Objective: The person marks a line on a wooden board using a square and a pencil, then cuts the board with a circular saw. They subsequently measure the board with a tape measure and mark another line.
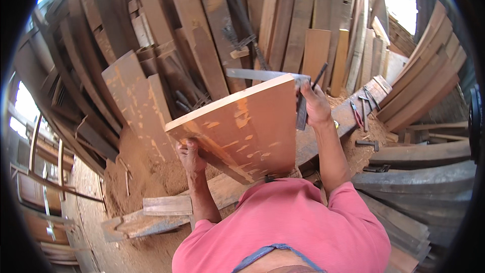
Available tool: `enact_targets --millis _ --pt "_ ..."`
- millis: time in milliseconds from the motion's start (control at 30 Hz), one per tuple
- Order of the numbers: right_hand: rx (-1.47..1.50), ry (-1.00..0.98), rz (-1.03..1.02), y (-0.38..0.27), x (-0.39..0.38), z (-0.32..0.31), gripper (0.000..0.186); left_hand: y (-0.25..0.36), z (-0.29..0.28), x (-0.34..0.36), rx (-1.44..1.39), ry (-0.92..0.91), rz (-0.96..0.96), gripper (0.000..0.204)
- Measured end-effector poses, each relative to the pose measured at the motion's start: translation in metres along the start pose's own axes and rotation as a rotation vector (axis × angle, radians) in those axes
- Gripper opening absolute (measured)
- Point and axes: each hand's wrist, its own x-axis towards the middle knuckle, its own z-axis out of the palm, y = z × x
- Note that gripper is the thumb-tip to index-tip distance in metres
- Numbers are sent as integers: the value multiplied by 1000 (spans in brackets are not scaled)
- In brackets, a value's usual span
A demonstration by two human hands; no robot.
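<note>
A wide reddish-brown wooden board (242, 126) with pale scraped patches is tilted up in front of my chest. My left hand (190, 158) is closed round its left edge near the corner, thumb on the near face. At the upper right corner, my right hand (317, 105) is closed on a metal carpenter's square (262, 74). One arm of the square runs left just above the board's pale top edge; the other points down beside the right edge. A dark pencil (320, 75) sticks up from the same hand. Fingers behind the board are partly hidden.
A low wooden bench (333, 126) runs under the board, with pliers (357, 114) on its right part and a hammer (367, 144) beside it. Sawdust (151, 172) covers the ground. Many planks (197, 40) lean at the back; stacked timber (419, 187) lies right.
</note>
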Motion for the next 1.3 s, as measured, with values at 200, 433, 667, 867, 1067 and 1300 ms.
enact_targets --millis 200,433,667,867,1067,1300 --pt "-123 11 -67 -33 20 1 46 -19 -9 6 -39 -11 41 52" --pt "-97 -77 98 -35 35 17 31 -9 -4 3 -115 0 -35 48" --pt "-476 -29 -115 -61 37 9 16 -4 -1 -5 -88 31 -6 44" --pt "-857 83 -577 -103 13 29 31 -1 8 0 -59 67 12 38" --pt "-718 38 -478 -85 5 29 24 -13 0 2 -59 70 11 39" --pt "-431 -26 -328 -43 10 20 22 -10 11 3 -43 61 3 47"
